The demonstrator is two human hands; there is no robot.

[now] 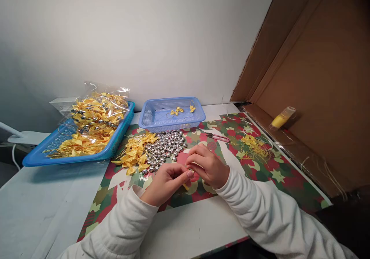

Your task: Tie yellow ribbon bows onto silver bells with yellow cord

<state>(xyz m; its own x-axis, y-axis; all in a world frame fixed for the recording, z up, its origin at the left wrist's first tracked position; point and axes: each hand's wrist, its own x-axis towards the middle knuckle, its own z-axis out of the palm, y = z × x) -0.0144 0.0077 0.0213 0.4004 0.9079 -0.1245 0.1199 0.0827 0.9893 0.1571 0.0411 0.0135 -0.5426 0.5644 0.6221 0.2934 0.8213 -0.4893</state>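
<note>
Hands [167, 182] near mat edge [180, 203], bells [166, 145] left, room right

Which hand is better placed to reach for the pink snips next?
Probably the right hand: the pink snips lie just beyond it, while the left hand is farther away.
</note>
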